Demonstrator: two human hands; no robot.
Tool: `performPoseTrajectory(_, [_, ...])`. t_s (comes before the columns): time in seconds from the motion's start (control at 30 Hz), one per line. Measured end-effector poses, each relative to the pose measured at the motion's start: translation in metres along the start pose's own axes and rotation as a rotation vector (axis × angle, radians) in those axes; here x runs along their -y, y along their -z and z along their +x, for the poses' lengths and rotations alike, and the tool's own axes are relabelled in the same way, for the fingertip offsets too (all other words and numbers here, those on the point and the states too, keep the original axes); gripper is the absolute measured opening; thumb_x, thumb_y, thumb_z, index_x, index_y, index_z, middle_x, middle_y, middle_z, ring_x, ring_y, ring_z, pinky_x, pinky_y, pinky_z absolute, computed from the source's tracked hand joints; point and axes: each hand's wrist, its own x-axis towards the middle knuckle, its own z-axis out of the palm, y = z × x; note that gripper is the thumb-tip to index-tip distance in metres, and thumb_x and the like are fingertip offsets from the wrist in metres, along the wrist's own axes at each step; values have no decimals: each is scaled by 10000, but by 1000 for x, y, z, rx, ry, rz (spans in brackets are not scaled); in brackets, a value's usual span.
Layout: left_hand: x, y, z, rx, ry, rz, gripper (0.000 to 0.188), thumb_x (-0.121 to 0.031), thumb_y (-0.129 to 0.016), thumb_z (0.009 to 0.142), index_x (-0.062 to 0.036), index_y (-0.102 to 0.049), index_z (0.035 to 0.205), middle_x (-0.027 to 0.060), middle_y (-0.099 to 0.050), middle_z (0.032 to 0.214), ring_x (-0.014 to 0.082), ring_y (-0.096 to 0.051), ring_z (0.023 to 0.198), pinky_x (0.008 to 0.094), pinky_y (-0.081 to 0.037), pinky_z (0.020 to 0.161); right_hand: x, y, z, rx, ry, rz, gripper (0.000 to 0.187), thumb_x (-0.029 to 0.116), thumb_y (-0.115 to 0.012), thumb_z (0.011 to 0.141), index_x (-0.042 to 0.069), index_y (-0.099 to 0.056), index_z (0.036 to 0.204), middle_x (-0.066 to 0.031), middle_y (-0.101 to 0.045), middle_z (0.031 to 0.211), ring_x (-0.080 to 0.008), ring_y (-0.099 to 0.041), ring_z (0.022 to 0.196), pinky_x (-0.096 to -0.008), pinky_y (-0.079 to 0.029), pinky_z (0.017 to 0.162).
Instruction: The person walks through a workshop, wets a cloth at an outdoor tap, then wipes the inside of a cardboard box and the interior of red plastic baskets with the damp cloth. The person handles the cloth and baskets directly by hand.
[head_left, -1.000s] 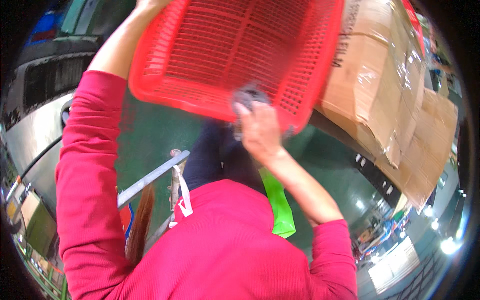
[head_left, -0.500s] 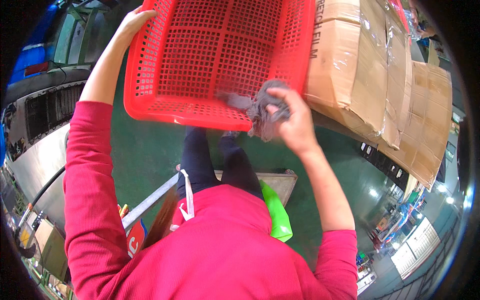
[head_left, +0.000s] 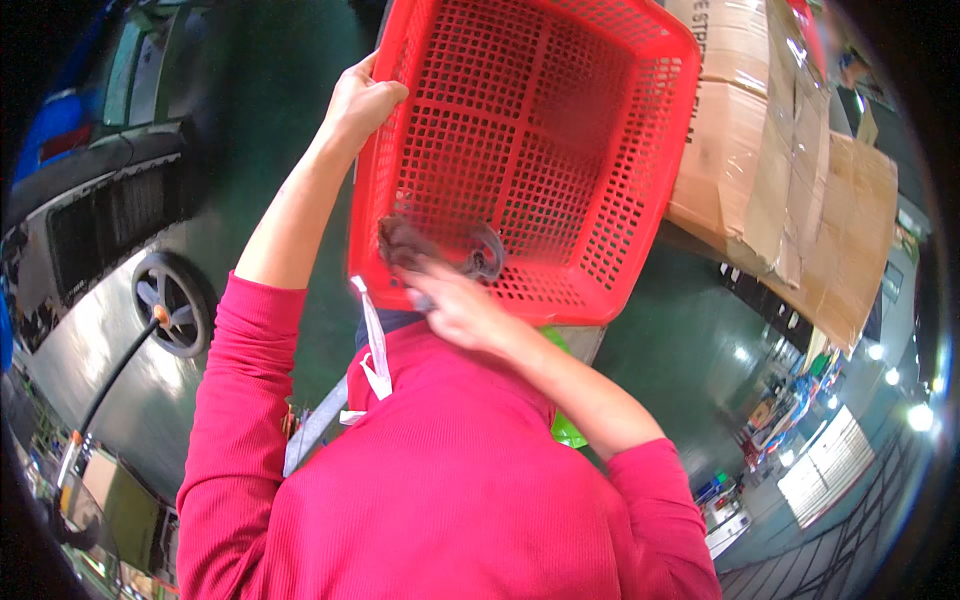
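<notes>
A red plastic basket [head_left: 520,120] with square-holed walls is tilted up in front of me, its inside toward me. My left hand [head_left: 362,100] grips its left rim near the top, thumb over the edge. At the basket's near left corner is my right hand [head_left: 455,305], closed on a dark grey rag [head_left: 405,245] that lies against the inner wall. The rag and fingers are smeared by motion; a loose loop of the cloth trails to the right over the basket's mesh.
Large cardboard boxes [head_left: 735,140] wrapped in clear film stand right of the basket. On the left is a black wheel [head_left: 172,305] beside a shiny metal surface. A bright green bag [head_left: 568,432] shows at my right side, above the green floor [head_left: 660,330].
The basket has moved right and closer to me, with my left hand still on its rim. My right hand has carried the rag from the right side across to the near left corner.
</notes>
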Motion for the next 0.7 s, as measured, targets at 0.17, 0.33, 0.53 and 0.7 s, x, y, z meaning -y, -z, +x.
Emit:
performPoseTrajectory(0.17, [-3, 2, -2, 8, -5, 25, 504, -1, -548, 714, -54, -567, 1215, 44, -652, 819, 98, -580, 645, 249, -469, 631, -26, 114, -67, 195, -578, -374, 388, 112, -466, 802, 42, -593, 1161, -172, -573, 1204, -313, -534, 1128, -394, -436, 955])
performPoseTrajectory(0.33, [-4, 16, -6, 35, 2, -32, 512, 10, -523, 713, -54, -552, 1220, 34, -642, 848, 91, -570, 645, 250, -464, 624, -34, 212, -70, -437, -197, -285, 350, 63, -529, 820, 70, -594, 1164, -143, -602, 1097, -309, -593, 1006, -352, -468, 891])
performPoseTrajectory(0.53, [-5, 32, -4, 131, -4, -12, 551, 50, -474, 701, -65, -537, 1236, 17, -636, 873, 81, -565, 666, 238, -455, 607, -45, 231, -15, 629, -106, -1133, 279, 114, -518, 788, 152, -679, 1012, -37, -613, 1057, -168, -531, 1126, -380, -284, 1098])
performPoseTrajectory(0.7, [-2, 34, -10, 170, 33, 93, 711, 95, -431, 627, -66, -470, 1318, 16, -619, 1060, 82, -588, 873, 242, -481, 765, -79, 335, 103, 523, -120, -1517, 208, 202, -523, 828, 131, -710, 883, -27, -648, 1036, -173, -552, 1101, -387, -302, 1067])
